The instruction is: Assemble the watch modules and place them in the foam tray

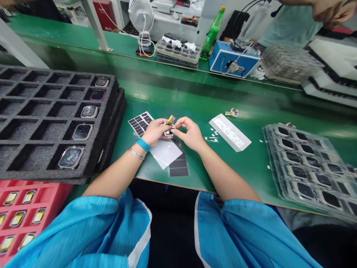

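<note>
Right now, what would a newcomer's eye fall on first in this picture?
The large black foam tray at the left, with square smartwatches in its right-hand column, would stand out first. Next come the person's left hand and right hand, pinching a small yellow-tabbed part at the centre of the bench, and the stacked clear trays on the right.

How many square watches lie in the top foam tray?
5 watches, one per cell, along the right edge of the top foam tray; a tray beneath may hide more.
</note>
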{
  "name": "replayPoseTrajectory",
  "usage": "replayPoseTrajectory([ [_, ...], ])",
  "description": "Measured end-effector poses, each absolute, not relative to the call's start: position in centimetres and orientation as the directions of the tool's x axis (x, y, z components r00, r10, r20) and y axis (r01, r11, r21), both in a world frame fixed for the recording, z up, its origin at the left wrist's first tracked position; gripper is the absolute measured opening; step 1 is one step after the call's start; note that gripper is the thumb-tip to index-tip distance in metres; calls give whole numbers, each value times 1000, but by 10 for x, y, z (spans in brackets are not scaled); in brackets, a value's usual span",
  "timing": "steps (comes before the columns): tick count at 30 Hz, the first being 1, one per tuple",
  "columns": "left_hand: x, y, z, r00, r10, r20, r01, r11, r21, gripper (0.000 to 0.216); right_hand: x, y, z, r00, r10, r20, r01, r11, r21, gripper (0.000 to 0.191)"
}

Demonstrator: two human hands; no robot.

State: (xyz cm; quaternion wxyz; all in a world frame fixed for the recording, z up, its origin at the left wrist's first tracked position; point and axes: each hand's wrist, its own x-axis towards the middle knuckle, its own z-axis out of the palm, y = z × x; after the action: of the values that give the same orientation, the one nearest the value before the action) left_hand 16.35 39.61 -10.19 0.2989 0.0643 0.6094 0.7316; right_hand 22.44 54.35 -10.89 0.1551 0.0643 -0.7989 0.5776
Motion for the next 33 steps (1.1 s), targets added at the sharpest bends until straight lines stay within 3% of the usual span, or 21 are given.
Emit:
replayPoseTrajectory([
  [10,165,397,-99,-815,506,-282,-372,-84,925,15,228,539,-108,-925,62,375,-302,478,-825,13],
  [17,165,396,-104,-838,489,-244,-348,-133,928,18,230,533,-107,-874,87,478,-270,731,-627,12],
  [21,163,396,-106,-822,510,-254,-349,-99,932,16,222,542,-113,-888,221,404,-205,596,-776,41],
  [25,165,396,-105,-762,576,-297,-401,-60,914,16,217,551,-116,-939,215,268,-169,389,-905,24],
  [30,165,393,-100,-630,691,-356,-542,-63,838,31,219,551,-112,-908,240,344,-192,492,-849,11],
  [33,165,393,-100,-620,712,-330,-540,-82,838,36,222,548,-111,-898,203,390,-221,558,-800,10],
])
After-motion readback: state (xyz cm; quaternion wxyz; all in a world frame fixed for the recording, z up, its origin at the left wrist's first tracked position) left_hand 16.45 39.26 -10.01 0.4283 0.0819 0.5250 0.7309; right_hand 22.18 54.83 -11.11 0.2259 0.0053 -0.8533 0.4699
